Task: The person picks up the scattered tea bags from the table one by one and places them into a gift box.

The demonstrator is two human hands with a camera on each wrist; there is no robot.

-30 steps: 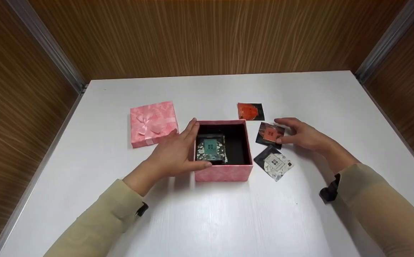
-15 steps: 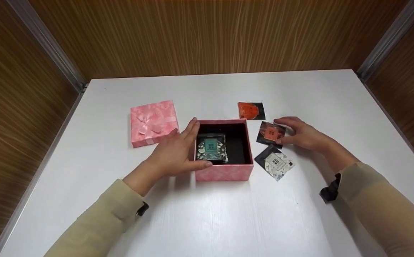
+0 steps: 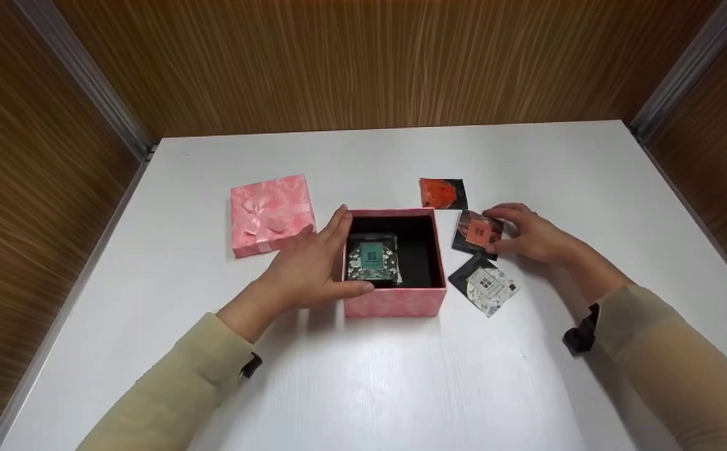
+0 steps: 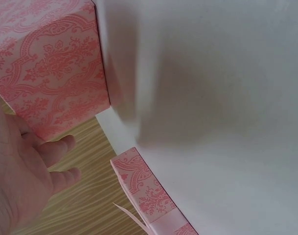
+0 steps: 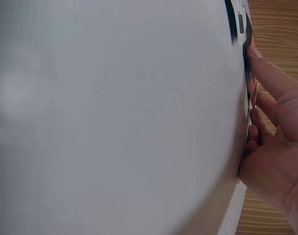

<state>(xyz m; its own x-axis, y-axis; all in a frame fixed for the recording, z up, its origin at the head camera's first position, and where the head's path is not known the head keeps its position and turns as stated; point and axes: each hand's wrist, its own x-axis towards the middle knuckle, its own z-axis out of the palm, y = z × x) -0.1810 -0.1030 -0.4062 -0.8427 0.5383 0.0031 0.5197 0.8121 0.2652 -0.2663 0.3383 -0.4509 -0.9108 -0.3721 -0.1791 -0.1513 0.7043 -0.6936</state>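
**Red packet (image 3: 477, 232) nudged slightly towards the orange packet (image 3: 442, 193)**

On the left of the white table (image 3: 451, 376) lies the pink lid (image 3: 273, 216), bow side up. Right of it, the left hand (image 3: 307, 269) is spread against the left side of the box (image 3: 395, 304), fingers mostly straight, thumb at the near rim. Inside, the green packet (image 3: 372, 258) lies face up in the left half; whether others lie beneath cannot be told. Packing looks partly done: one packet seen inside, three outside, lid off.

Beyond the box's far right corner lies the orange packet; right of the box, the red packet, with the white packet (image 3: 485, 285) nearer, touching it or almost. Rightmost, the right hand (image 3: 533, 237) seems to pinch the red packet's right edge between thumb and fingers.

Against the earlier head frame, the red packet's far edge sits closer to the orange packet. Apart from slight camera drift, lid, box, other packets and left hand keep their places.
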